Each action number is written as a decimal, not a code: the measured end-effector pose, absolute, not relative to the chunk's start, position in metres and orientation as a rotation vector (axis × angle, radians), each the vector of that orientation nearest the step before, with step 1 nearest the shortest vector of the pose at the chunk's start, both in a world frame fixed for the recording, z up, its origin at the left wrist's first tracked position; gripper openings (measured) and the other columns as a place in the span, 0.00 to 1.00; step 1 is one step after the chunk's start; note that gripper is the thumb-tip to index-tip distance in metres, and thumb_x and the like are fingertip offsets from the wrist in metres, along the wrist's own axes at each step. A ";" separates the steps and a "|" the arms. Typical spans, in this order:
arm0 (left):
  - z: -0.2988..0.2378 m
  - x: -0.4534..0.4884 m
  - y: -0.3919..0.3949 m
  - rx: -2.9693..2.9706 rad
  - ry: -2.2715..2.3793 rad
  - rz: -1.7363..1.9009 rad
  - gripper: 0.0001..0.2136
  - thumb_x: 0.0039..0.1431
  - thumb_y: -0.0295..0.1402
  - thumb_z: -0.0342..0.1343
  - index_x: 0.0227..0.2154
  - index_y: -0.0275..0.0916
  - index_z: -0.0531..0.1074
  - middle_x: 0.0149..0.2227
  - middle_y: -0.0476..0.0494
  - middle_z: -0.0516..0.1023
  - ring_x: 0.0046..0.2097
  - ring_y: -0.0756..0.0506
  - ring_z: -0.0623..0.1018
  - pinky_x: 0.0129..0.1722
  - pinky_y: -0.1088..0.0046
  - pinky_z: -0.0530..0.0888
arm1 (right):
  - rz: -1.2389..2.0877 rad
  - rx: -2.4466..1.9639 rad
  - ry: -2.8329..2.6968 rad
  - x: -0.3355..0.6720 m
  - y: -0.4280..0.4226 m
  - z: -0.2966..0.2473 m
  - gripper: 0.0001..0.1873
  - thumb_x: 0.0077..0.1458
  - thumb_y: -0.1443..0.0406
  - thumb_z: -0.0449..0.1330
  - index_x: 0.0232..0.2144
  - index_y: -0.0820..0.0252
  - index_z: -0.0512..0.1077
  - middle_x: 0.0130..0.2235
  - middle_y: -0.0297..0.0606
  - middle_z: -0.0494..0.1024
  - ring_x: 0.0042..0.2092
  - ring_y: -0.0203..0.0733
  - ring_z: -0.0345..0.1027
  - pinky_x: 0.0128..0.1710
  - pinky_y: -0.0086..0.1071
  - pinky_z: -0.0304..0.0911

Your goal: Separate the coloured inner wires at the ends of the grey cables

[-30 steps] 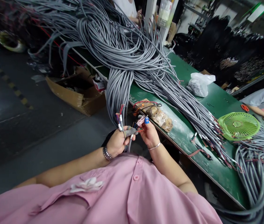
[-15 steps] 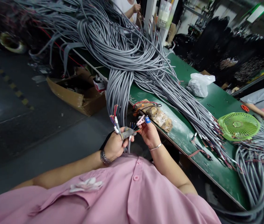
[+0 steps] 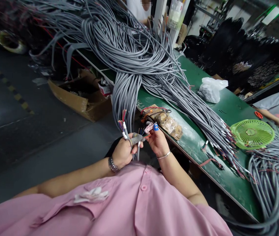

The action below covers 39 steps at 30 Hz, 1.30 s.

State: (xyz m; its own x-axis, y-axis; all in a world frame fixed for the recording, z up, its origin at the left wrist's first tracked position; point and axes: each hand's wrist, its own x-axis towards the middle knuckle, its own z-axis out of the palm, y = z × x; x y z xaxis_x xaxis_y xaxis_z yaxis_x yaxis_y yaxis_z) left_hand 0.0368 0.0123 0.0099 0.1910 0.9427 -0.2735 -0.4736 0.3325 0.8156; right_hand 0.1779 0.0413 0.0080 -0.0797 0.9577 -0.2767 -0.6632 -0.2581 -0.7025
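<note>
Both hands (image 3: 122,152) (image 3: 158,144) hold coloured wires (image 3: 141,131) beside a grey cable (image 3: 138,151).

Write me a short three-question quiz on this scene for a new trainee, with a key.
1. True or false: the white bag sits on the green table.
2. Multiple choice: what is the left hand holding?
A) the green fan
B) grey cables
C) the cardboard box
3. Fill in the missing word: the blue cover is on a fingertip of the person's ____ hand.

Key:
1. True.
2. B, grey cables.
3. Right: it is on the right hand.
</note>
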 end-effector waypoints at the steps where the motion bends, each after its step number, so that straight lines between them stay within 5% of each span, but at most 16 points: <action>1: 0.010 0.037 0.012 0.651 0.883 1.100 0.09 0.49 0.35 0.62 0.24 0.34 0.71 0.20 0.47 0.75 0.14 0.58 0.60 0.14 0.81 0.51 | 1.655 -0.843 -0.472 0.178 0.042 0.008 0.15 0.51 0.54 0.64 0.32 0.60 0.74 0.26 0.31 0.70 0.27 0.31 0.63 0.28 0.24 0.66; 31: 0.014 0.032 0.010 0.793 0.953 1.217 0.08 0.52 0.36 0.60 0.26 0.35 0.72 0.22 0.47 0.76 0.15 0.57 0.61 0.14 0.80 0.52 | 1.658 -0.930 -0.545 0.179 0.044 0.007 0.21 0.53 0.48 0.60 0.35 0.60 0.75 0.34 0.36 0.77 0.29 0.31 0.66 0.27 0.24 0.65; 39: 0.017 0.033 0.012 0.862 0.950 1.210 0.08 0.52 0.34 0.61 0.24 0.35 0.72 0.23 0.47 0.77 0.15 0.58 0.60 0.14 0.79 0.52 | 1.481 -0.969 -0.695 0.174 0.053 -0.012 0.26 0.52 0.43 0.57 0.31 0.61 0.75 0.26 0.34 0.73 0.25 0.31 0.61 0.26 0.26 0.61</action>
